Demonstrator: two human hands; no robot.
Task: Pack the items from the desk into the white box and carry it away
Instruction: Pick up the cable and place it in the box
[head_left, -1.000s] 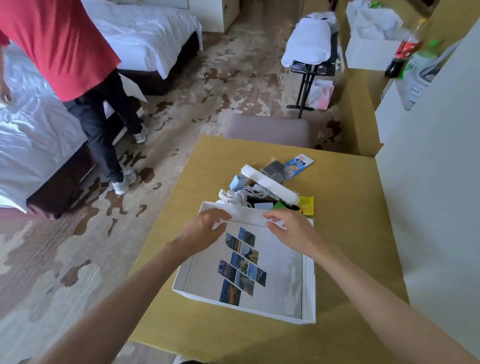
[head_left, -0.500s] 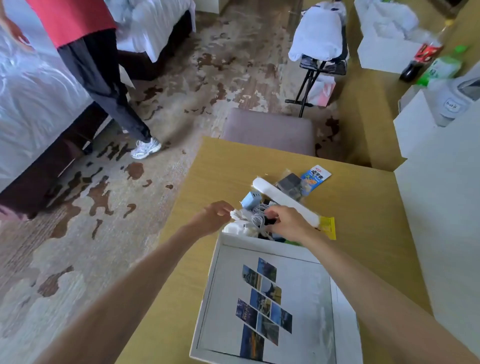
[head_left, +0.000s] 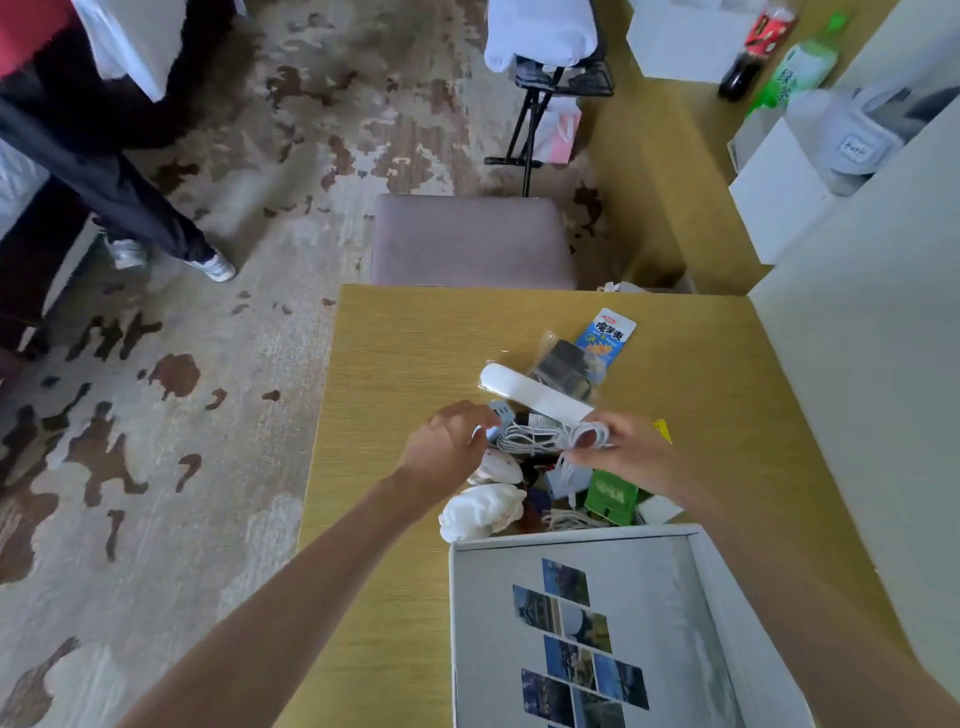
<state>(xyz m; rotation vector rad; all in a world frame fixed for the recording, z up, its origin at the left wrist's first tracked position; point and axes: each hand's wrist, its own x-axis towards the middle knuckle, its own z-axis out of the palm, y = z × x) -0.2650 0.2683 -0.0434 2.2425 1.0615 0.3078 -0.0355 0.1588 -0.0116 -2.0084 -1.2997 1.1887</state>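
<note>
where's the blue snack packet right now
In the head view the blue snack packet lies flat at the far end of the pile on the desk, right of centre, beside the dark item in clear wrap and beyond the white bar.

Head camera looks steeply down, close over the desk (head_left: 405, 364)

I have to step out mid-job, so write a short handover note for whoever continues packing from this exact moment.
Left hand: fingers closed on the left end of the coiled white cable.
Right hand: pinching the cable's right end; the cable is lifted just above the pile.
White box: open on the desk nearest you, nothing inside but its printed photo lining.
Pile beyond the box: white bar-shaped device, blue snack packet, white cloth bundle, green packet.
Done: nothing packed yet.
Left: cable in, the rest in, carry the box away.
</note>
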